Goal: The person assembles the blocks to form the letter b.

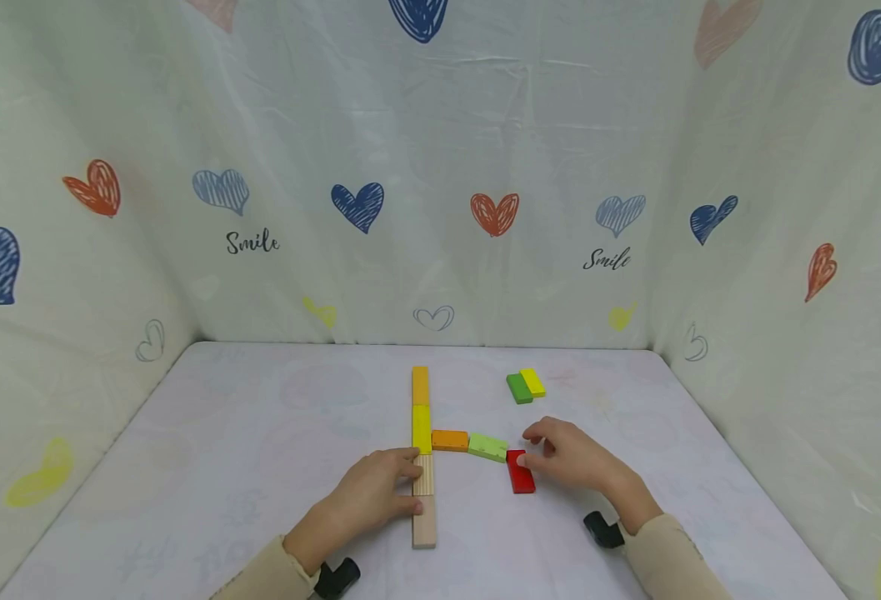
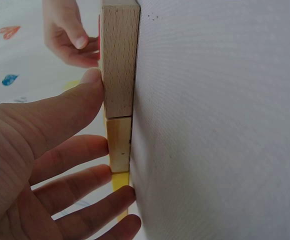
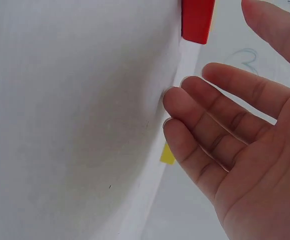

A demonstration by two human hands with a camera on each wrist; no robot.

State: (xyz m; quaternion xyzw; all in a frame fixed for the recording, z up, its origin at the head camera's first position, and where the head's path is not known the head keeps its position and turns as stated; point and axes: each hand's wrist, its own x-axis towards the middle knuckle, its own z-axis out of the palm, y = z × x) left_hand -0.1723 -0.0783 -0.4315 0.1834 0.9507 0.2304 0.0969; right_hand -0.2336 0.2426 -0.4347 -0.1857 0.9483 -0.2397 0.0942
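Observation:
Four-sided wooden blocks lie end to end in a straight column: an orange-yellow block (image 1: 420,386), a yellow block (image 1: 421,427), a natural wood block (image 1: 425,477) and another plain block (image 1: 424,525) nearest me. From the yellow one, an orange block (image 1: 450,441), a light green block (image 1: 488,447) and a red block (image 1: 521,477) run rightward and bend toward me. My left hand (image 1: 368,492) rests its thumb and fairly straight fingers along the column's left side. Beside the red block, my right hand (image 1: 571,454) has loosely bent fingers, its thumb tip over the block's upper right edge.
Farther back on the right, a dark green block (image 1: 518,388) and a bright yellow block (image 1: 533,382) lie side by side. The pale table (image 1: 275,417) meets a curtain (image 1: 425,275) printed with hearts at its back and sides.

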